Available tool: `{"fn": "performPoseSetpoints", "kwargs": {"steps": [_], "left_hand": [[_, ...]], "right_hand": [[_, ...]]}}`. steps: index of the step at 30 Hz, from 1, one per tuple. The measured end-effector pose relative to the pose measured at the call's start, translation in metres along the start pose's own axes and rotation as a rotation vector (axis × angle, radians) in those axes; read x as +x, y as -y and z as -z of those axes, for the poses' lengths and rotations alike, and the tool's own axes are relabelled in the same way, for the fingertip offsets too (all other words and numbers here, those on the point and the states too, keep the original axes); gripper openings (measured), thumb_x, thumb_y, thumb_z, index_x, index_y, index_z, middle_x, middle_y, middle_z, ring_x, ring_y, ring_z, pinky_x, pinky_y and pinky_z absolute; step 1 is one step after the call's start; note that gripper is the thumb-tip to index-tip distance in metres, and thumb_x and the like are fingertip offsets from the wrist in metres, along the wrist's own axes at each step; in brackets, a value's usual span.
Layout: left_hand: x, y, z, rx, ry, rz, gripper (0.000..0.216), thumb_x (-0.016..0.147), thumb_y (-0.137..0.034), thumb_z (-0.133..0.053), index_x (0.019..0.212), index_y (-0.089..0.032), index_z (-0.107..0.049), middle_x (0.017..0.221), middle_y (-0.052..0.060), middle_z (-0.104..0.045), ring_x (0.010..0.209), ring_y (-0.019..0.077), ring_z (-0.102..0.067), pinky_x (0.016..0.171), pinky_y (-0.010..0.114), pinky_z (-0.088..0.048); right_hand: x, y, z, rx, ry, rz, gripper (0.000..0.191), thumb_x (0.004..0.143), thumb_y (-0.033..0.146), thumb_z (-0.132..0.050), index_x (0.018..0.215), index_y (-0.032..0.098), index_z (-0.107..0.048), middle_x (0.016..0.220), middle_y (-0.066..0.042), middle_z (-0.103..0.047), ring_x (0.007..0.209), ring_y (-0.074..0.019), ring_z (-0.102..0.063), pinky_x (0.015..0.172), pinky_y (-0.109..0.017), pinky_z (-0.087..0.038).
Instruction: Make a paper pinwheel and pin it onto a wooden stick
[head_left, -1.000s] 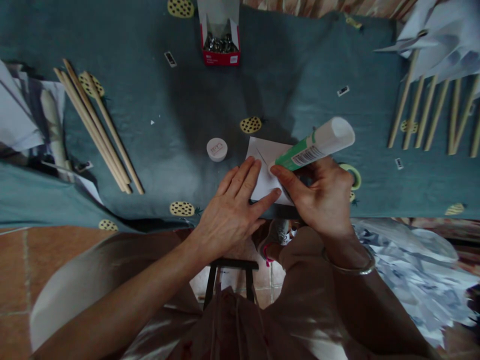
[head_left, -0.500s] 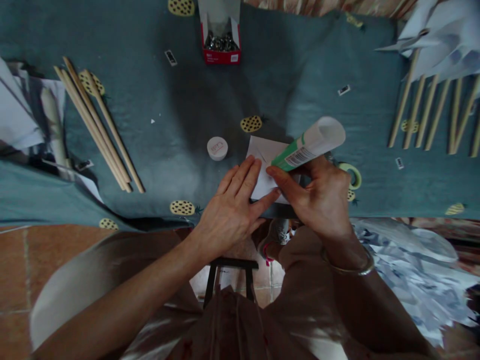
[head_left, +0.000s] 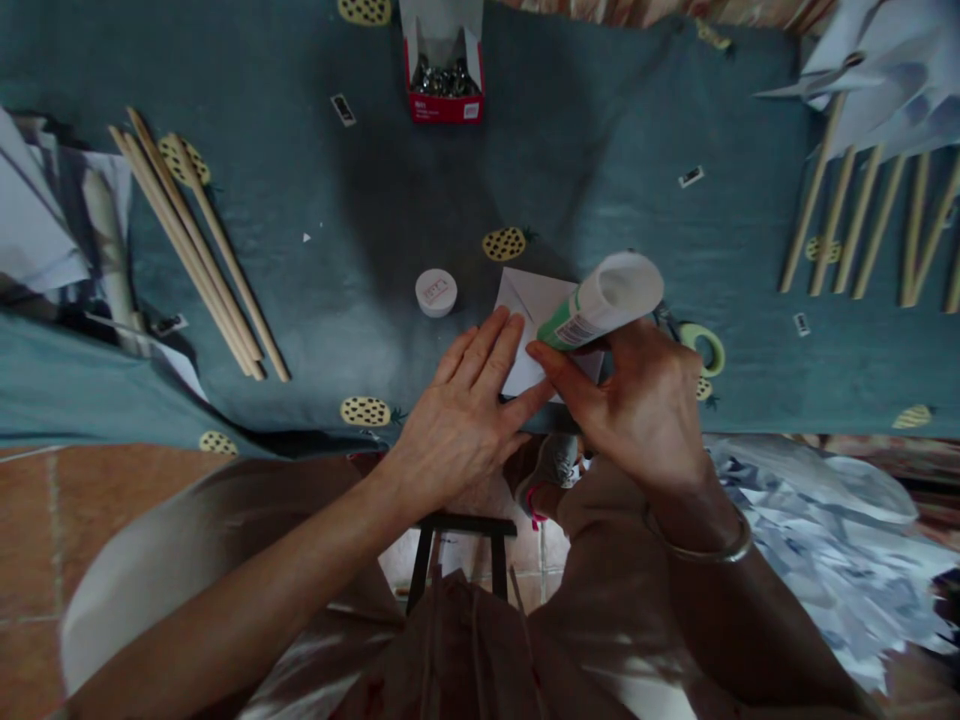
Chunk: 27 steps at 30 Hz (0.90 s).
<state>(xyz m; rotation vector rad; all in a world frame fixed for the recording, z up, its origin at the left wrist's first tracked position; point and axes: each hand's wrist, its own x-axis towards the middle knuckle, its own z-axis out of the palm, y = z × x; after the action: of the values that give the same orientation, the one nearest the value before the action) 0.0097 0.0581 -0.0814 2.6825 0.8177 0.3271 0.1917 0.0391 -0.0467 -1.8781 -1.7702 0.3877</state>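
Note:
A white, folded paper (head_left: 525,290) lies at the table's near edge. My left hand (head_left: 465,420) rests flat on its left side, fingers stretched out and pressing it down. In my right hand (head_left: 637,400) is a large green and white glue stick (head_left: 600,302), tilted with its lower end at the paper. The hand and the stick hide the spot where that end meets the sheet. A round white cap (head_left: 436,292) lies on the cloth, left of the paper and apart from my fingers.
A red box of metal pins (head_left: 446,105) stands at the back. Wooden sticks (head_left: 187,240) and papers (head_left: 34,220) lie left. Paper pinwheels (head_left: 862,100) on sticks lie right. A roll of tape (head_left: 705,350) is beside my right hand; paper scraps (head_left: 817,560) sit below the table edge.
The top of the glue stick has swung left and toward me, so it stands more upright. My left hand stays in place on the paper.

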Motion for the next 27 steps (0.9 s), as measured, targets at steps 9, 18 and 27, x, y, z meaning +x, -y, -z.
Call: {"fn": "performPoseSetpoints", "kwargs": {"steps": [9, 18, 27], "left_hand": [[-0.001, 0.001, -0.001, 0.002, 0.006, -0.004, 0.072, 0.084, -0.038, -0.076, 0.148, -0.024, -0.046, 0.164, 0.020, -0.029, 0.152, 0.0415, -0.025, 0.116, 0.061, -0.034], [-0.001, 0.001, -0.001, 0.004, -0.011, -0.012, 0.069, 0.084, -0.039, -0.076, 0.146, -0.025, -0.048, 0.163, 0.022, -0.030, 0.152, 0.0429, -0.026, 0.115, 0.063, -0.035], [-0.001, 0.001, -0.002, 0.005, -0.011, -0.013, 0.073, 0.082, -0.040, -0.079, 0.146, -0.024, -0.048, 0.164, 0.020, -0.030, 0.152, 0.0425, -0.025, 0.116, 0.062, -0.034]], "right_hand": [[-0.004, -0.007, 0.005, 0.087, -0.015, -0.145, 0.031, 0.084, 0.050, -0.071, 0.080, 0.020, -0.068, 0.075, -0.006, -0.073, 0.072, -0.0236, -0.070, 0.069, -0.039, -0.055], [0.002, -0.021, 0.002, 0.405, -0.161, -0.292, 0.026, 0.081, 0.049, -0.075, 0.079, 0.024, -0.069, 0.075, -0.001, -0.075, 0.068, -0.0177, -0.069, 0.063, -0.032, -0.057], [0.001, -0.025, -0.009, 0.285, -0.107, -0.281, 0.036, 0.079, 0.058, -0.074, 0.080, 0.022, -0.071, 0.069, -0.001, -0.070, 0.066, -0.0183, -0.067, 0.064, -0.033, -0.055]]}}
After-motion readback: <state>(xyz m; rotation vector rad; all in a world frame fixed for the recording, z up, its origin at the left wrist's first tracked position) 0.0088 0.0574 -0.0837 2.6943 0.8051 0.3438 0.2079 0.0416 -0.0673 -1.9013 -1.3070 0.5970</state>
